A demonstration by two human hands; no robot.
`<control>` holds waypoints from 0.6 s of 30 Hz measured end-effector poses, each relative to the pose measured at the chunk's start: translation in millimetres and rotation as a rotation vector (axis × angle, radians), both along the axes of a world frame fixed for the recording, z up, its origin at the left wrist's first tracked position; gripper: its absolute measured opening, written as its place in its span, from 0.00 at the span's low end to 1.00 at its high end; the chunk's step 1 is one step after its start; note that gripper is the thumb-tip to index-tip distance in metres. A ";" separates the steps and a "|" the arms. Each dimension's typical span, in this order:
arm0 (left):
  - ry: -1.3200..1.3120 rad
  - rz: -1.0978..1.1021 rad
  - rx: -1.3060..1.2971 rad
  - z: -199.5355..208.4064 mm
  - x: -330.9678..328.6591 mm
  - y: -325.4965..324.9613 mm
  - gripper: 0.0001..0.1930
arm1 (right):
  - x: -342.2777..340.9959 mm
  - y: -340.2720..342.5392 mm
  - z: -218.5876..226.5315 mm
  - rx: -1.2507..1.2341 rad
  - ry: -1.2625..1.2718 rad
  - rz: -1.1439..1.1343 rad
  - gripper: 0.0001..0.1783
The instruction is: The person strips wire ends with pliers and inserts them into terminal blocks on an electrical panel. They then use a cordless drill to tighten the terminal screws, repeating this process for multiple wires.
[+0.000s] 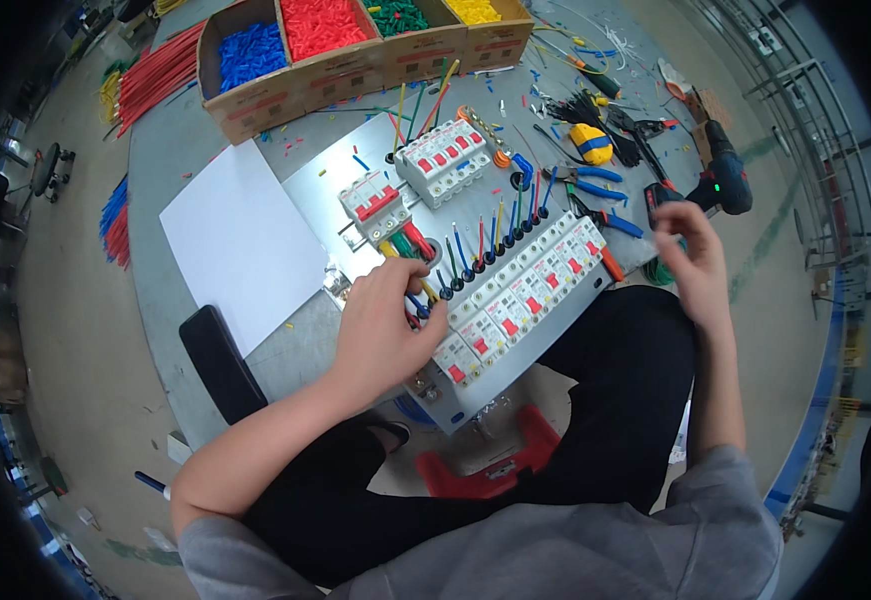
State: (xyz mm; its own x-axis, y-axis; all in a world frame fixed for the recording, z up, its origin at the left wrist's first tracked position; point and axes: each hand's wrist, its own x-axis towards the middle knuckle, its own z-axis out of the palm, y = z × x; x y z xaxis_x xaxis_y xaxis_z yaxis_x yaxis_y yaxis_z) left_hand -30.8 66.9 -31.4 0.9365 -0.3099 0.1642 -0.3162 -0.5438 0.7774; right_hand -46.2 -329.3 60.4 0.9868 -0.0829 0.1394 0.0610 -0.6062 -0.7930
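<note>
A metal panel (321, 190) carries white circuit breakers with red levers. Along its near side runs a long row of breakers (531, 303). Behind this row, short coloured wires (481, 243) stand up out of black grommets. My left hand (380, 322) is at the left end of that row, thumb and fingers curled round a blue wire (418, 306) there. Just beyond it sits a smaller breaker (373, 206) with thick red, yellow and green wires below. My right hand (693, 262) hangs in the air right of the panel, fingers bent and apart, slightly blurred, nothing visible in them.
A cardboard box (355, 78) of blue, red, green and yellow sleeves stands at the back. White paper (240, 235) and a black phone (221, 362) lie left. Blue-handled pliers (595, 183), black cable ties (587, 112) and a cordless drill (721, 172) lie right. A red stool (490, 465) is below.
</note>
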 end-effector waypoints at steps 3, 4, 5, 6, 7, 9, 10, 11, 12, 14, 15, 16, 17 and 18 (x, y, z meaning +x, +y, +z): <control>0.013 0.027 -0.002 -9.7 1.5 1.8 0.17 | 23.6 85.0 51.1 -0.424 -0.060 0.526 0.17; 0.022 0.036 -0.012 -10.3 1.2 1.8 0.17 | 35.5 108.1 52.9 -0.472 -0.049 0.656 0.19; 0.011 0.033 -0.022 -10.5 1.2 -0.3 0.19 | 43.6 128.6 49.0 -0.549 -0.092 0.718 0.20; -0.042 0.043 -0.055 -13.0 1.8 -2.3 0.20 | 52.3 143.8 36.0 -0.618 -0.170 0.757 0.21; -0.094 0.059 -0.080 -16.6 1.8 -2.5 0.20 | 59.2 156.8 23.3 -0.639 -0.219 0.782 0.16; -0.053 0.075 -0.092 -13.8 -1.1 0.3 0.23 | 66.3 169.8 4.6 -0.650 -0.217 0.818 0.13; -0.079 0.075 -0.107 -12.8 -0.6 -1.0 0.23 | 69.2 172.4 -1.4 -0.657 -0.213 0.832 0.12; -0.101 0.083 -0.111 -15.8 -1.3 1.7 0.24 | 73.0 177.6 -8.3 -0.633 -0.221 0.844 0.10; -0.123 0.073 -0.117 -11.0 -2.1 1.7 0.24 | 74.0 178.3 -12.5 -0.612 -0.223 0.839 0.09; -0.040 0.121 -0.042 -5.1 -7.0 1.1 0.29 | 77.8 179.0 -22.5 -0.576 -0.228 0.849 0.08; -0.152 0.178 0.028 -8.3 -9.1 -2.6 0.33 | 81.3 181.9 -26.4 -0.560 -0.236 0.863 0.07; -0.263 0.235 0.097 -11.4 -10.3 -5.6 0.37 | 83.4 183.5 -29.8 -0.545 -0.243 0.876 0.07; -0.094 0.222 0.103 -13.0 -11.5 -4.1 0.49 | 81.7 186.9 -31.8 -0.545 -0.258 0.845 0.05; -0.086 0.261 0.131 -14.6 -10.9 -5.4 0.50 | 81.0 189.3 -33.1 -0.551 -0.277 0.800 0.05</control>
